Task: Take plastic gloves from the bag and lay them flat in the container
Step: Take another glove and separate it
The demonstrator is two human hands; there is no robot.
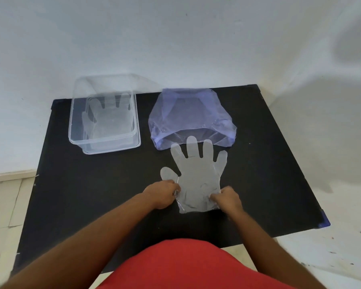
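Observation:
A clear plastic glove [197,176] lies spread flat on the black mat, fingers pointing away from me toward the bag. My left hand [162,193] pinches the left side of its cuff and my right hand [227,200] pinches the right side. The bluish translucent bag [191,113] stands just behind the glove, its mouth open toward me. The clear rectangular container [71,122] sits at the back left of the mat. Inside it a plastic glove [111,119] lies flat on the bottom.
The black mat [92,195] covers a low table against a white wall. Pale floor tiles show to the left and right of it. My red-clothed lap [186,268] fills the near edge of the view.

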